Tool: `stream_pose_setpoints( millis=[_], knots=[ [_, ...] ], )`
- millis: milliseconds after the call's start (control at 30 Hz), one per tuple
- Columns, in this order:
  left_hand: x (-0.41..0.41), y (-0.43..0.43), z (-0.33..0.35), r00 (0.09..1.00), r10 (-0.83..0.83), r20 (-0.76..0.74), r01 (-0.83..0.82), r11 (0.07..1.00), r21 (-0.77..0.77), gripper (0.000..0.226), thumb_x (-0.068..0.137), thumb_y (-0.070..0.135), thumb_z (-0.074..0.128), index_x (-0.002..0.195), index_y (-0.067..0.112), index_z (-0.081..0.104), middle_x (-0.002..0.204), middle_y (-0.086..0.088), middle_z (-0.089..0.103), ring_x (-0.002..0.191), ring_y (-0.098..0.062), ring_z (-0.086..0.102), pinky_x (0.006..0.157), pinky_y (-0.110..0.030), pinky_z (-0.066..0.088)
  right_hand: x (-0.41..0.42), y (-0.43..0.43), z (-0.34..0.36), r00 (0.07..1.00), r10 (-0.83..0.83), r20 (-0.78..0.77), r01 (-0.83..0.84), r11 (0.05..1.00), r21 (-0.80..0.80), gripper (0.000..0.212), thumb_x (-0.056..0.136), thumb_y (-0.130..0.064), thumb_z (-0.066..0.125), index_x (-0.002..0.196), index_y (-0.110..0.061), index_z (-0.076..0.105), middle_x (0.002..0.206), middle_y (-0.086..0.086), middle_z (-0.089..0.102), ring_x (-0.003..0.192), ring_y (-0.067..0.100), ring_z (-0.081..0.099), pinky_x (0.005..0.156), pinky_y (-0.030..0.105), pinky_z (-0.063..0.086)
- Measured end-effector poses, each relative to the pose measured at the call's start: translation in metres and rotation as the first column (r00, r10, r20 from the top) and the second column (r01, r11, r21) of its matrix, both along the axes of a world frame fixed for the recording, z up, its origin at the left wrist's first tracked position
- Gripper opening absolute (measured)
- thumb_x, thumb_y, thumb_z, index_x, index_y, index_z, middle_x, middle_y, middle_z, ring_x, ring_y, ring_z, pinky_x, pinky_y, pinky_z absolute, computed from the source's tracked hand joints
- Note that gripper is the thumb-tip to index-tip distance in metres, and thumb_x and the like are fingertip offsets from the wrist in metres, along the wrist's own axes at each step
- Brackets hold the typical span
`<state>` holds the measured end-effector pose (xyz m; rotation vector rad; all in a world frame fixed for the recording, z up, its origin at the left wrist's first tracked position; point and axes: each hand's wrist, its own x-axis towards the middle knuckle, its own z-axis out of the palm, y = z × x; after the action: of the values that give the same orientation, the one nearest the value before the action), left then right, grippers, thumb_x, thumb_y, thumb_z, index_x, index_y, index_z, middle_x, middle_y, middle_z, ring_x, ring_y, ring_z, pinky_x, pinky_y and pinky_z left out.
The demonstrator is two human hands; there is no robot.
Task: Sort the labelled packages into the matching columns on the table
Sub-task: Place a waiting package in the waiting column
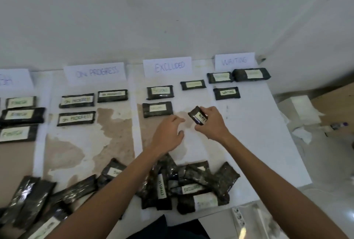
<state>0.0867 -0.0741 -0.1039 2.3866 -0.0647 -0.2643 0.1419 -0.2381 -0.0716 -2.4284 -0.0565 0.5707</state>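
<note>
White sorting table point(258, 139): 1 WAITING package point(198, 117) in hand.
Right hand point(212, 123) grips it, fingers curled round; left hand point(168, 135) relaxed, empty, just beside.

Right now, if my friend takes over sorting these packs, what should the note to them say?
Right hand holds a package whose label starts WAIT, above the table near the third column.
Left hand is beside it, relaxed, holding nothing.
Done: three packages show under each sign: FINISH, ON PROGRESS, EXCLUDED, WAITING.
Left: put the held one under WAITING, then sort the pile at the near edge.
</note>
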Motion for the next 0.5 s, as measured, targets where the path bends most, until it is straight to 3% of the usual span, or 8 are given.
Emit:
stream_pose_setpoints(
  millis=[100, 167, 233, 367, 500],
  knots=[
    [0.039, -0.033, -0.009, 1.000, -0.014, 0.016, 0.012, 0.992, 0.127, 0.052, 0.086, 0.020, 0.053, 0.137, 0.014, 0.042, 0.143, -0.009, 0.039, 0.130, -0.028, 0.036, 0.108, -0.039, 0.033, 0.038, -0.051, 0.001, 0.998, 0.056, 0.037, -0.052, 0.993, -0.103, 0.076, 0.074, -0.011, 0.074, 0.141, -0.006, 0.039, 0.123, 0.011, 0.042, 0.102, 0.018, 0.048, 0.085, 0.019, 0.037],
    [0.061, -0.053, -0.017, 1.000, -0.023, 0.007, 0.021, 0.983, 0.185, 0.057, 0.088, 0.022, 0.051, 0.141, 0.012, 0.034, 0.150, -0.011, 0.029, 0.137, -0.029, 0.025, 0.112, -0.042, 0.027, 0.064, -0.082, -0.004, 0.993, 0.068, 0.097, -0.052, 0.985, -0.165, 0.073, 0.071, -0.009, 0.072, 0.138, -0.008, 0.042, 0.125, 0.011, 0.044, 0.110, 0.027, 0.051, 0.096, 0.035, 0.042],
    [0.080, -0.070, -0.027, 1.000, -0.025, -0.018, 0.028, 0.976, 0.217, 0.060, 0.090, 0.023, 0.049, 0.144, 0.011, 0.026, 0.154, -0.011, 0.019, 0.142, -0.030, 0.016, 0.114, -0.042, 0.022, 0.089, -0.110, -0.011, 0.985, 0.080, 0.152, -0.044, 0.973, -0.225, 0.069, 0.071, -0.006, 0.070, 0.134, -0.010, 0.046, 0.125, 0.011, 0.046, 0.112, 0.031, 0.051, 0.098, 0.045, 0.042],
    [0.103, -0.099, -0.053, 0.999, -0.029, -0.041, 0.039, 0.957, 0.287, 0.063, 0.092, 0.027, 0.046, 0.147, 0.010, 0.019, 0.157, -0.011, 0.011, 0.144, -0.029, 0.010, 0.116, -0.040, 0.018, 0.138, -0.159, -0.033, 0.960, 0.166, 0.227, -0.063, 0.913, -0.402, 0.060, 0.072, 0.001, 0.066, 0.129, -0.013, 0.051, 0.122, 0.010, 0.049, 0.108, 0.030, 0.052, 0.092, 0.039, 0.037],
    [0.113, -0.118, -0.073, 0.998, -0.002, -0.070, 0.026, 0.941, 0.338, 0.065, 0.093, 0.030, 0.045, 0.147, 0.009, 0.016, 0.157, -0.011, 0.008, 0.144, -0.028, 0.008, 0.116, -0.038, 0.015, 0.168, -0.188, -0.061, 0.951, 0.174, 0.255, -0.045, 0.896, -0.442, 0.057, 0.073, 0.007, 0.062, 0.126, -0.012, 0.054, 0.119, 0.011, 0.050, 0.106, 0.030, 0.053, 0.094, 0.038, 0.032]
  ],
)
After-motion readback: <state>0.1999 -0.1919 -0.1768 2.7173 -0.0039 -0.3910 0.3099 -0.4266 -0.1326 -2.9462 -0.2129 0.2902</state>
